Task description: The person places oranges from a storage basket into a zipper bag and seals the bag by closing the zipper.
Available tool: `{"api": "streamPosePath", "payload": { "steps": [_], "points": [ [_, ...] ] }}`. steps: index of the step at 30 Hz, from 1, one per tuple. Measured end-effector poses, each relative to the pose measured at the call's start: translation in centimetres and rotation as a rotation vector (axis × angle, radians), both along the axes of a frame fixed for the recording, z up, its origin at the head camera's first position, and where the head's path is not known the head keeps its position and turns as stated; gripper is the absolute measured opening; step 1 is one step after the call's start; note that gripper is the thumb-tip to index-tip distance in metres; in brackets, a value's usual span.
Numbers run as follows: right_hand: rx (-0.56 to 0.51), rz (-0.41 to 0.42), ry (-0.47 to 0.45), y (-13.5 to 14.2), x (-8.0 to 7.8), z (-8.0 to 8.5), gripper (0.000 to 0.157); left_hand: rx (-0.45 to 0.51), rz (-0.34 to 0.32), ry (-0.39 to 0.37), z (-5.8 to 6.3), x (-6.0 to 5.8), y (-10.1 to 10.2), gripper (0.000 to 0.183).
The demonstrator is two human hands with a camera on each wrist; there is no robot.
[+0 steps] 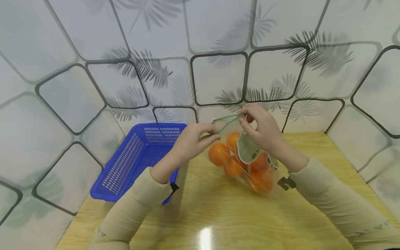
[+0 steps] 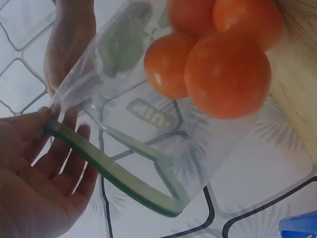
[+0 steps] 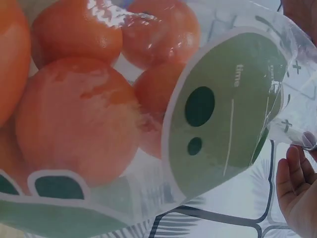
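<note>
A clear plastic zip bag (image 1: 247, 149) with green printed patches hangs tilted over the table, mouth upward. Several oranges (image 1: 232, 168) lie inside it, bunched toward the bottom. My left hand (image 1: 194, 140) pinches one end of the bag's green zip strip (image 1: 225, 119) between thumb and fingers. At the strip's other end, my right hand (image 1: 261, 127) pinches the bag's edge. Between the hands the mouth is parted, the two green edges standing away from each other; the left wrist view shows this green strip (image 2: 116, 176) close up. The green print (image 3: 223, 114) fills the bag's side in the right wrist view.
To the left, a blue plastic basket (image 1: 107, 194) with slotted walls stands on the wooden table (image 1: 187, 222), partly behind my left forearm. Behind the table rises a wall (image 1: 218, 80) patterned with dark outlines and leaves.
</note>
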State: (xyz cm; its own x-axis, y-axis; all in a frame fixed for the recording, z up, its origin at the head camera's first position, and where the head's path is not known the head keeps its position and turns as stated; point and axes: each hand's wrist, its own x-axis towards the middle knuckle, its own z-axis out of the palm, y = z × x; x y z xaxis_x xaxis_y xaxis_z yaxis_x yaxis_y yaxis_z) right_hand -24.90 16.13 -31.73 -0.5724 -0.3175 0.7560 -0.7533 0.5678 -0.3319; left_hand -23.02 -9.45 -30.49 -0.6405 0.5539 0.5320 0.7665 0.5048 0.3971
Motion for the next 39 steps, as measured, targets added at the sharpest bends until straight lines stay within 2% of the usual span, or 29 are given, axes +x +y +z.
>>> {"api": "streamPosePath", "payload": {
  "steps": [5,7,11,14,22,25,31,36,39],
  "points": [
    [-0.037,0.004,-0.013,0.1,0.0,-0.1,0.013,0.025,0.033,0.069,0.6,-0.2,-0.2,0.010],
    [-0.049,0.005,-0.008,0.1,0.0,-0.1,0.013,0.050,0.041,0.073,0.9,-0.3,-0.3,0.009],
    [-0.065,0.006,0.008,0.1,0.3,0.0,0.012,0.102,0.044,0.021,1.5,-0.4,-0.7,0.008],
    [-0.080,0.006,0.020,0.2,0.4,0.0,0.013,0.124,0.021,-0.014,1.9,-0.5,-0.8,0.007],
    [-0.113,0.052,0.043,0.3,0.6,0.1,0.015,0.165,-0.102,0.010,2.5,-0.7,-0.7,0.005],
    [-0.116,0.064,0.033,0.4,0.5,0.1,0.017,0.189,-0.177,-0.003,2.9,-0.7,-0.8,0.005],
    [-0.079,0.099,-0.038,0.2,-0.1,0.5,0.029,0.210,-0.332,-0.055,4.0,-0.5,-1.3,0.007],
    [-0.046,0.135,-0.101,0.0,-0.7,0.0,0.029,0.211,-0.402,-0.088,4.6,-0.4,-1.8,0.010],
    [-0.019,0.124,-0.122,-0.1,-1.2,-0.5,0.031,0.215,-0.439,-0.109,4.7,-0.5,-2.1,0.011]
  ]
}}
